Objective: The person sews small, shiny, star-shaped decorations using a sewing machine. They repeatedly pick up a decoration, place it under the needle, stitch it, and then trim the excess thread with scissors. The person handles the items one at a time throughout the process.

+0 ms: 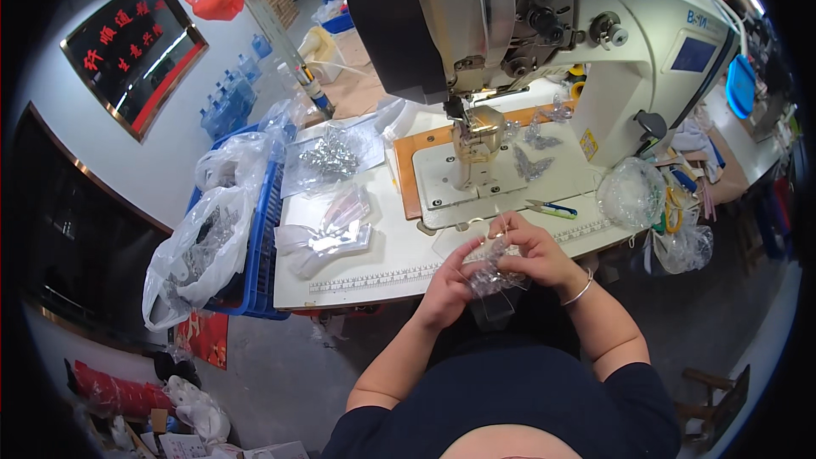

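Note:
Just off the table's front edge, my left hand (448, 287) and my right hand (541, 257) both pinch a silvery, glittering piece (488, 277). It looks like the butterfly-shaped appliques (533, 163) lying on the sewing machine bed, though my fingers hide much of its outline. Fine loose threads stick out around it. Beyond my hands rises the post of the sewing machine (478, 149), with its needle area above. A pair of thread snips (552, 209) with blue and green handles lies close to my right hand.
Left on the white table (382, 280) are a heap of glittery pieces (330, 153) and shiny clear packets (340, 225). A blue basket (270, 238) with plastic bags (200, 246) adjoins its left edge. At right sit a clear bag (633, 194) and yellow-handled scissors (673, 211).

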{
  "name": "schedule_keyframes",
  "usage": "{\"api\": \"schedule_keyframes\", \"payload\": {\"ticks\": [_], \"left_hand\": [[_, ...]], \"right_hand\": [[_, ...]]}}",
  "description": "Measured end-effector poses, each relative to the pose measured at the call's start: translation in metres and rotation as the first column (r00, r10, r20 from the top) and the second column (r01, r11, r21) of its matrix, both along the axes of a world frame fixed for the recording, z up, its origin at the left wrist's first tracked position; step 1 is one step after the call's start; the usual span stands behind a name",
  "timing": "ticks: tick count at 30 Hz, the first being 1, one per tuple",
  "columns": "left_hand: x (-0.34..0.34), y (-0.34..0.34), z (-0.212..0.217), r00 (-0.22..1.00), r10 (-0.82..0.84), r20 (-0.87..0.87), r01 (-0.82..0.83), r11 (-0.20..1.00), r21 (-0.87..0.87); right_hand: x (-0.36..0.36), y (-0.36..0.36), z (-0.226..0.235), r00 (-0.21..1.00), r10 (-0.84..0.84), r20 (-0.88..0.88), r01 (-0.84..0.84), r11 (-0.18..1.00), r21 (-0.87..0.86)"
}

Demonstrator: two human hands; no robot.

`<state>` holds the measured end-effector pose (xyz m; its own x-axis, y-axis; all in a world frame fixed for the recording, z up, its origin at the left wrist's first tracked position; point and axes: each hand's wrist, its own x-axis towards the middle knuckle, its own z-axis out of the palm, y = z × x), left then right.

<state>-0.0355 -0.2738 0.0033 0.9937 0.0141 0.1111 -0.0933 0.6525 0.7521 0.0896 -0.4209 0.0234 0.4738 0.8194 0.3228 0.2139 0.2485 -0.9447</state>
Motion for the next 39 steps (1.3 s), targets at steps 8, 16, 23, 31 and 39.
{"api": "schedule_keyframes", "payload": {"ticks": [8,16,23,31,39], "left_hand": [[0.005,-0.008,-0.035,0.827,-0.543,-0.145,0.514,0.836,-0.194],[0.010,-0.001,-0.020,0.832,-0.529,-0.168,0.455,0.823,-0.339],[0.003,0.000,-0.004,0.968,0.182,-0.174,-0.166,0.981,0.102],[0.007,0.009,-0.019,0.896,0.392,-0.210,-0.336,0.906,0.258],[0.008,0.005,-0.031,0.880,0.406,-0.245,-0.326,0.893,0.309]], "right_hand": [[0.017,-0.002,0.016,0.909,0.357,0.217,-0.384,0.918,0.097],[0.024,-0.003,0.019,0.873,0.418,0.251,-0.447,0.891,0.071],[0.025,-0.009,0.010,0.988,0.156,-0.018,-0.156,0.987,-0.024],[0.021,-0.023,-0.014,0.779,0.315,-0.542,-0.291,0.947,0.132],[-0.015,0.000,-0.014,0.883,-0.326,-0.336,0.256,0.937,-0.237]]}}
